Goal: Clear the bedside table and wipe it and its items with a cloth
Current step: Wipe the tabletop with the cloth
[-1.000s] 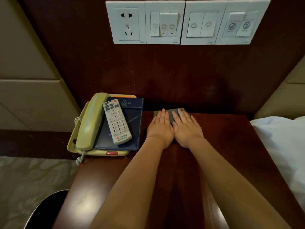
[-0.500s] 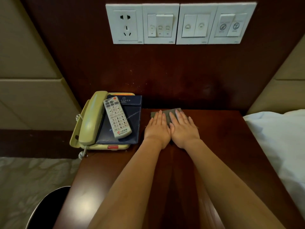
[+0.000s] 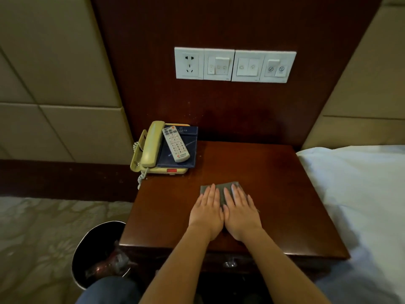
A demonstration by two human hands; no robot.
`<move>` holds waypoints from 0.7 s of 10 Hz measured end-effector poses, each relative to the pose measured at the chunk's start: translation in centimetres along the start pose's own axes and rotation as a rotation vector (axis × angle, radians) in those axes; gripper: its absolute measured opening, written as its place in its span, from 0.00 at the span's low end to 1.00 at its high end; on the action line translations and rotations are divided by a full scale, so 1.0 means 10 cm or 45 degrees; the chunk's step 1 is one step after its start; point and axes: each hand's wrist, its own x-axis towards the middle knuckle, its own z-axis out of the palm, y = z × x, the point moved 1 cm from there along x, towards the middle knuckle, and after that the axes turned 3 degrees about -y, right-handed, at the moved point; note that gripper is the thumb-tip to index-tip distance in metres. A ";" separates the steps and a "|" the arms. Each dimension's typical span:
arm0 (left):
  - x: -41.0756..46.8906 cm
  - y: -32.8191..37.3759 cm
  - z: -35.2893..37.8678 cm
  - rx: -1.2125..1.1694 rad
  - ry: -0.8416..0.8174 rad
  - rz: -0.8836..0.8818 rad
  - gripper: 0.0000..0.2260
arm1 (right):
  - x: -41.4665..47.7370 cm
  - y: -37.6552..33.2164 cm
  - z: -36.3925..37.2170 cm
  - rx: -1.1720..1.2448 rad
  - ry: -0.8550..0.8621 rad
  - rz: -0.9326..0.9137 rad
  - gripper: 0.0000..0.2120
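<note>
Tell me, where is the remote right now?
In the head view, the remote lies on the blue folder atop the phone, at the table's back-left corner.

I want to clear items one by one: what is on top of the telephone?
A dark blue booklet lies on the telephone base, beside the handset, and a white remote lies on the booklet. The booklet hides whatever is beneath it.

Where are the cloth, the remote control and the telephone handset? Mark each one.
cloth [image 3: 225,188], head view, bare grey part near its far edge
remote control [image 3: 176,144], head view, middle of its keypad
telephone handset [image 3: 151,145], head view, middle of its grip
</note>
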 end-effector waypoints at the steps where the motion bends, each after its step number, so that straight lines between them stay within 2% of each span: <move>1: -0.35 0.05 0.11 -0.046 -0.028 0.022 0.25 | -0.36 -0.09 0.10 0.032 0.003 0.002 0.40; 2: -0.63 0.08 0.20 -0.056 -0.045 0.045 0.25 | -0.64 -0.16 0.22 0.045 0.004 0.018 0.53; 4: -0.98 0.07 0.32 -0.056 -0.051 0.080 0.27 | -1.02 -0.26 0.28 0.074 -0.001 -0.006 0.56; 5: -1.06 0.11 0.33 -0.085 0.033 0.098 0.27 | -1.11 -0.29 0.22 0.098 -0.011 -0.006 0.46; 6: -1.11 0.20 0.37 -0.078 0.136 0.184 0.26 | -1.13 -0.33 0.13 0.101 0.140 -0.105 0.30; 7: -1.07 0.26 0.46 -0.142 0.178 0.134 0.26 | -1.10 -0.31 0.18 0.216 0.080 -0.159 0.27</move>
